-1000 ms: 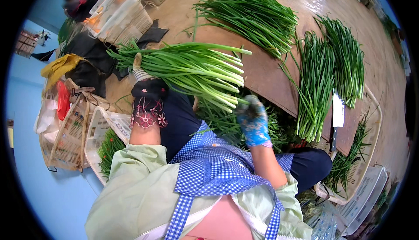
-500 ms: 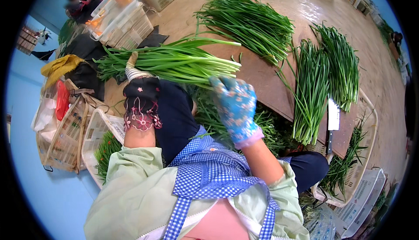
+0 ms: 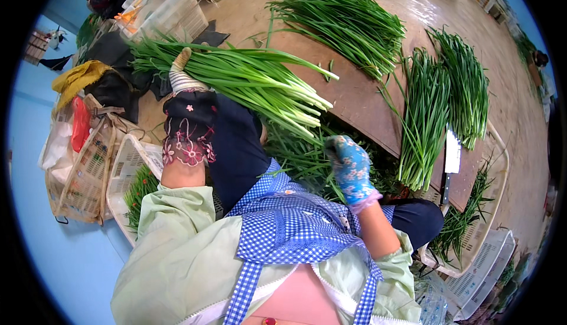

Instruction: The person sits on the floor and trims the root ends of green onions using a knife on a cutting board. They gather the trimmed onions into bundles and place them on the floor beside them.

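Note:
My left hand [image 3: 183, 75], in a striped glove with a dark embroidered cuff, is closed around a thick bunch of garlic chives [image 3: 251, 80]. The pale stem ends fan out down to the right, over my lap. My right hand [image 3: 349, 168], in a blue floral glove, is apart from the bunch, just right of and below those stem ends. Its fingers are curled in, and whatever they hold is hidden. Below it lies a heap of loose green leaves [image 3: 298, 159]. Three more chive bundles, one of them at the back [image 3: 339, 23], rest on a brown board [image 3: 360, 109].
A knife [image 3: 452, 153] with a black handle lies on the board's right part. Beside it stands a cream crate [image 3: 499, 177] with leaf scraps. At left are another crate [image 3: 121, 192], a bag-lined basket [image 3: 80, 174] and stacked white bins [image 3: 171, 20]. People sit at the far left.
My right hand has moved away from the stem ends, down and to the right, and its fingers have curled. The bunch in my left hand has tilted, stem ends lower.

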The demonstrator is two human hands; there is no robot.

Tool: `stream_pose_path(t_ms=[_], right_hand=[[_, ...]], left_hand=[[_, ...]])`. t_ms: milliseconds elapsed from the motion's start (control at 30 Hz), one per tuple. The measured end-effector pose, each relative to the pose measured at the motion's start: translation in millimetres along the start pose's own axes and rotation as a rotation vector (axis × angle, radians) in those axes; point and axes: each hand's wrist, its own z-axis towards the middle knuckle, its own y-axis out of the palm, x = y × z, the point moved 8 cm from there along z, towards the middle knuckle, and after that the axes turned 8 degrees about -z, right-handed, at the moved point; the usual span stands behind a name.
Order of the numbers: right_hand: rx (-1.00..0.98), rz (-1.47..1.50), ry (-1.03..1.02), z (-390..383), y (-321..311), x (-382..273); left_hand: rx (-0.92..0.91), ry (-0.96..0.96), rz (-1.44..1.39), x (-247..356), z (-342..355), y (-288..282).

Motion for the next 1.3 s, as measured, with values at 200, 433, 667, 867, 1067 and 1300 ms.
stream_pose_path(t_ms=[200, 433, 667, 867, 1067, 1300], right_hand=[[0.166, -0.081, -0.008, -2.4, -43.6, 4.0], [0.278, -0.029, -0.226, 98.2, -70.7, -102.5], [0.08, 0.351, -0.146, 143.9, -37.1, -89.0], [-0.537, 1.021, -0.056, 142.0, -34.2, -59.2], [-0.495, 1.051, -0.052, 137.6, -16.7, -57.5], [-0.186, 0.658, 0.136, 106.9, -37.7, -12.6]], left_hand=[[0.003, 0.179, 0.005, 8.9, -19.5, 21.2], [-0.113, 0.096, 0.198, -37.1, -66.4, 99.1], [-0.25, 0.167, 0.357, -83.3, -106.5, 157.7], [-0.771, -0.46, 0.321, -133.8, -112.2, 169.3], [-0.918, -0.634, 0.387, -154.8, -108.0, 166.6], [-0.377, -0.36, 0.238, -103.4, -40.6, 105.4]])
